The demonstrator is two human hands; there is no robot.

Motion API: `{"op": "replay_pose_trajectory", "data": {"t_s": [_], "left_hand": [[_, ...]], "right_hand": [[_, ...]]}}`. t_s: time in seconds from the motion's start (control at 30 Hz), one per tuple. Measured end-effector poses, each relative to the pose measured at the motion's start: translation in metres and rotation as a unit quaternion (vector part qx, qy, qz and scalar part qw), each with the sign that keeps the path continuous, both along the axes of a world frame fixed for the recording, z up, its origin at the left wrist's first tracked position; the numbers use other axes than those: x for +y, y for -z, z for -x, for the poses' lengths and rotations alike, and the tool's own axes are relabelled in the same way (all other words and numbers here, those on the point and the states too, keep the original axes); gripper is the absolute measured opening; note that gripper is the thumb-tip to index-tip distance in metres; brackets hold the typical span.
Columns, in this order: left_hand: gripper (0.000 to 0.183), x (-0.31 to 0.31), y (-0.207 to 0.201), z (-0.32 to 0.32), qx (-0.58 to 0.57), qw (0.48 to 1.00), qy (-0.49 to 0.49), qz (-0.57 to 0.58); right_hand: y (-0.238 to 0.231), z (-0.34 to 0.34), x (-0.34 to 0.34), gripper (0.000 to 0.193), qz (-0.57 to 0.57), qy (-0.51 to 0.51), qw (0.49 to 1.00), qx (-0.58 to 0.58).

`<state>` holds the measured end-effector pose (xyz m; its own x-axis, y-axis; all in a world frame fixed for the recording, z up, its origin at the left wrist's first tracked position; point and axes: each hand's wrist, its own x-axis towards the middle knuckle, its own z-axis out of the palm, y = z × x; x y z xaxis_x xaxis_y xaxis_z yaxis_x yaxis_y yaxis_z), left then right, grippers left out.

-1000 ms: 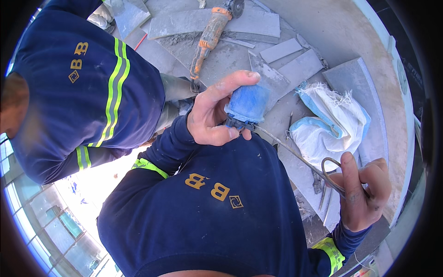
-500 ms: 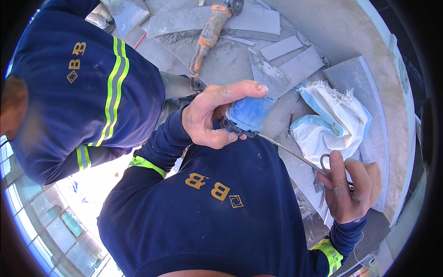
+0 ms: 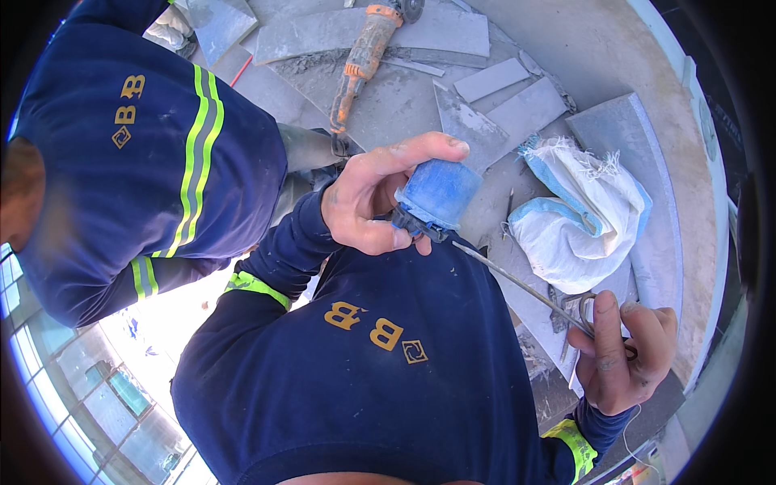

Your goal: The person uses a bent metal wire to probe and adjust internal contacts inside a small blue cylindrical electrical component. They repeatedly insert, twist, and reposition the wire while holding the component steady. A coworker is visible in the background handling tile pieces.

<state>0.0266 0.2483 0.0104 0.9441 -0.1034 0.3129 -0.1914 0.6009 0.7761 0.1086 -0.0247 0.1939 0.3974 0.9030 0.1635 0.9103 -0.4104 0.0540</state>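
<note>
My left hand [image 3: 364, 198] is closed around a blue plastic cup-shaped piece [image 3: 440, 194] with a dark, knobbly rim on its lower side. The thumb lies along the top, and the other fingers hold it by that rim. In my right hand [image 3: 622, 360] is a thin metal rod [image 3: 517, 281] with a looped end, pinched between thumb and fingers. The rod points up and left, its tip just short of the dark rim. Both hands are in front of my dark blue shirt.
An angle grinder [image 3: 364, 69] lies among grey stone slabs [image 3: 533, 111] on the dusty floor. A crumpled white woven sack [image 3: 578, 234] lies beside my right hand, inside a curved pale wall [image 3: 647, 56]. Close on my left, another person [image 3: 153, 162] in a dark shirt bends over.
My right hand has drawn the rod slightly down and right, so its tip has come away from the dark rim. The blue piece has turned a little in my left hand.
</note>
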Motion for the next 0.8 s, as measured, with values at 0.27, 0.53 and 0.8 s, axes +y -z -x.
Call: {"op": "replay_pose_trajectory", "data": {"t_s": [0.27, 0.53, 0.8], "left_hand": [[0.081, -0.006, -0.004, 0.0, -0.025, 0.999, -0.036, -0.013], [0.08, -0.004, -0.002, -0.001, -0.044, 0.998, -0.022, -0.041], [0.078, -0.006, -0.001, -0.004, -0.062, 0.996, -0.028, -0.05]], "right_hand": [[0.008, -0.002, 0.0, 0.041, -0.008, -0.005, 1.0, 0.011], [0.013, -0.002, -0.001, 0.042, -0.016, -0.012, 1.0, 0.004], [0.013, -0.001, -0.002, 0.045, -0.041, -0.031, 0.998, 0.037]]}}
